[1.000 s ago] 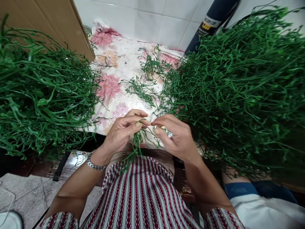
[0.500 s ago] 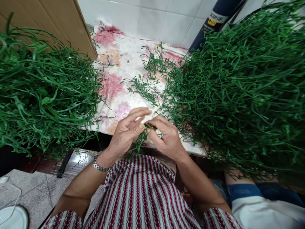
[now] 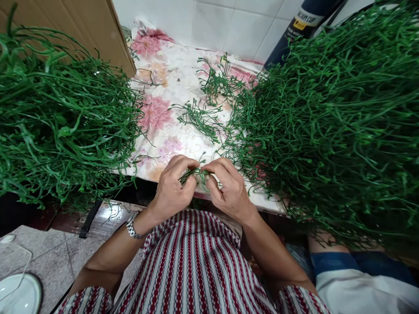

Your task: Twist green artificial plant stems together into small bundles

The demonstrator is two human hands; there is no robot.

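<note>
left hand (image 3: 173,185): curled shut, pinching one end of a green sprig (image 3: 194,173)
right hand (image 3: 229,189): also closed, gripping the sprig's other end
sprig: stretched between both hands, just over the near table edge
table (image 3: 170,83): floral cloth, loose sprigs (image 3: 201,118) in the middle
sides: big green heaps, left pile (image 3: 62,117) and right pile (image 3: 330,126)
</note>
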